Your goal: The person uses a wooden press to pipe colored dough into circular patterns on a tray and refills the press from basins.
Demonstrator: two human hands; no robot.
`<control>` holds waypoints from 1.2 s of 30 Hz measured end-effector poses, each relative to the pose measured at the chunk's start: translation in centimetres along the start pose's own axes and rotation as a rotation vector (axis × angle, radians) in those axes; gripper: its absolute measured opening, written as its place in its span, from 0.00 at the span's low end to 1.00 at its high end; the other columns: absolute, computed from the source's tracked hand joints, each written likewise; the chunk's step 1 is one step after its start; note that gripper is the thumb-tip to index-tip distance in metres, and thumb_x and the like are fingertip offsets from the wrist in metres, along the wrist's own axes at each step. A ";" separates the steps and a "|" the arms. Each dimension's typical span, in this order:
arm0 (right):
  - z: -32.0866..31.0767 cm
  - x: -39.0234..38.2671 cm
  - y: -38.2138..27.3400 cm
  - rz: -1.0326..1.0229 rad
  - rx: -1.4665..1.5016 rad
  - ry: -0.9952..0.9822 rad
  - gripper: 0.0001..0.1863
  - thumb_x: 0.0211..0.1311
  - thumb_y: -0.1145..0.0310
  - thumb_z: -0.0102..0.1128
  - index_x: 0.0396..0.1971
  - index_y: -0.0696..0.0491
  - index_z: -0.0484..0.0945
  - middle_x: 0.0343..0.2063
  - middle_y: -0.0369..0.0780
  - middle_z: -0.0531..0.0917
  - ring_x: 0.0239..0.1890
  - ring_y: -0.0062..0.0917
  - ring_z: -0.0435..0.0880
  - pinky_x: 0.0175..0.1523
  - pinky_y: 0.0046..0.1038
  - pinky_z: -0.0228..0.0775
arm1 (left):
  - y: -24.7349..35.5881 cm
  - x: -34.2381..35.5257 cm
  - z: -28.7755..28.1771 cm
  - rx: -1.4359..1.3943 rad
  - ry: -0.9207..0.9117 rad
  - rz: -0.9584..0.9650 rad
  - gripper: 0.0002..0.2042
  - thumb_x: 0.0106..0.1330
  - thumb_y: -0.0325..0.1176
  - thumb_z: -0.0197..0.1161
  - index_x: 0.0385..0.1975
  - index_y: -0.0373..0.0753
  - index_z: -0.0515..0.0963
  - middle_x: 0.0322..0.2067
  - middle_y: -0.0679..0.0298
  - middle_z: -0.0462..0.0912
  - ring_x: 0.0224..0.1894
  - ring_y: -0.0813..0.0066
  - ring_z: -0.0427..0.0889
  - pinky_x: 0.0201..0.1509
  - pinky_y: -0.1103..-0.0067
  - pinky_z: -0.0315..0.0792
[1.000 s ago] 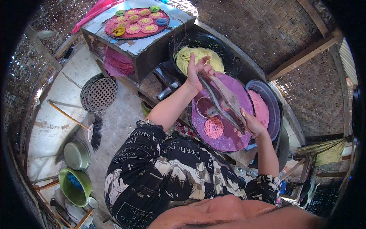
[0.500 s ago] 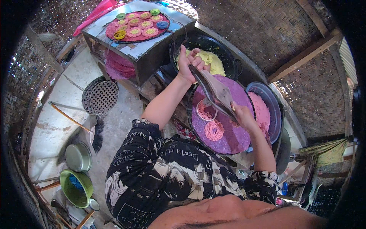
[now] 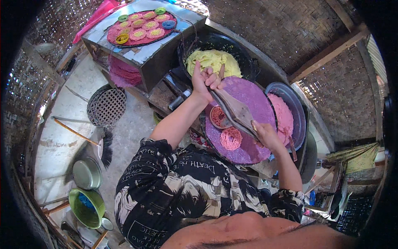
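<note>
My left hand (image 3: 206, 84) has its fingers curled over the far end of a long, dark two-handled press (image 3: 235, 108). Around the near right end of that press, my right hand (image 3: 265, 135) is closed. The press slants above a round purple mat (image 3: 257, 97) with a dark rim. Beneath it, partly covered, a small ring mould (image 3: 212, 118) holds thin pink strands. Just in front of the mould lies a lacy pink round of dough strands (image 3: 230, 138).
Yellow dough (image 3: 215, 61) fills part of a black pan behind; pink dough (image 3: 280, 118) sits in a blue-grey basin (image 3: 299, 112) at right. A box (image 3: 153, 68) at far left carries a tray of lacy rounds (image 3: 138, 34). Basket (image 3: 107, 107), broom (image 3: 104, 150) and bowls (image 3: 87, 172) lie left.
The press has tilted and its two handles look closer together. The mould shows more pink strands. The whole view has shifted slightly, showing more of the yellow dough.
</note>
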State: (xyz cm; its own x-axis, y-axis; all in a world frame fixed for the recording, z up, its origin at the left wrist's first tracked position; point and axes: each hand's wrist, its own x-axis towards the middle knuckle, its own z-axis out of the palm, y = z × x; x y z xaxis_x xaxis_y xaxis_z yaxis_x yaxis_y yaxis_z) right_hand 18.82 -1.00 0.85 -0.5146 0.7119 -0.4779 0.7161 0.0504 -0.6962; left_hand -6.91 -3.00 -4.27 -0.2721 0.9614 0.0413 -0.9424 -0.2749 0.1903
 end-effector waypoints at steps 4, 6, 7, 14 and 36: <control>1.5 0.5 -0.5 -0.049 0.005 0.001 0.28 0.56 0.45 0.43 0.20 0.58 0.75 0.09 0.37 0.72 0.09 0.20 0.68 0.15 0.23 0.59 | 1.4 -0.5 1.4 0.078 0.090 0.043 0.25 0.59 0.60 0.37 0.10 0.47 0.60 0.02 0.76 0.50 0.04 0.81 0.50 0.14 0.81 0.54; 2.3 1.4 -0.8 -0.109 -0.011 0.046 0.27 0.56 0.46 0.44 0.19 0.58 0.75 0.09 0.37 0.71 0.09 0.20 0.68 0.15 0.23 0.59 | 2.3 0.1 1.8 0.109 0.089 0.079 0.25 0.59 0.60 0.37 0.10 0.47 0.59 0.02 0.76 0.49 0.03 0.81 0.49 0.13 0.81 0.53; 2.7 1.7 -1.0 -0.146 -0.024 0.087 0.27 0.56 0.46 0.44 0.18 0.57 0.74 0.08 0.36 0.71 0.09 0.20 0.68 0.15 0.23 0.59 | 3.1 0.6 1.1 0.120 -0.133 0.055 0.26 0.59 0.61 0.35 0.14 0.45 0.65 0.03 0.75 0.52 0.06 0.81 0.54 0.18 0.80 0.57; 2.7 3.8 -1.0 -0.370 0.435 0.212 0.19 0.58 0.53 0.46 0.33 0.57 0.69 0.19 0.38 0.75 0.16 0.17 0.71 0.19 0.22 0.62 | 3.9 1.5 1.3 0.321 -0.146 -0.148 0.33 0.56 0.64 0.35 0.46 0.40 0.67 0.35 0.60 0.73 0.40 0.68 0.70 0.44 0.71 0.62; 5.0 7.0 0.6 -0.342 -0.504 0.376 0.14 0.43 0.58 0.54 0.20 0.54 0.80 0.23 0.47 0.78 0.29 0.39 0.78 0.35 0.37 0.69 | 7.9 -8.7 0.5 1.223 -0.115 0.620 0.05 0.48 0.28 0.62 0.20 0.37 0.72 0.16 0.69 0.71 0.21 0.81 0.71 0.58 0.71 0.56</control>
State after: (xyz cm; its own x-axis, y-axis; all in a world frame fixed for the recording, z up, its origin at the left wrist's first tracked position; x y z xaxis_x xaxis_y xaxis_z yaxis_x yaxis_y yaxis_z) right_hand 13.29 0.53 -5.65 -0.6167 0.7872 0.0032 0.7214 0.5668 -0.3979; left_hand -11.94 -13.51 -2.65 -0.5074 0.6984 0.5047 0.1129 -0.5267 0.8425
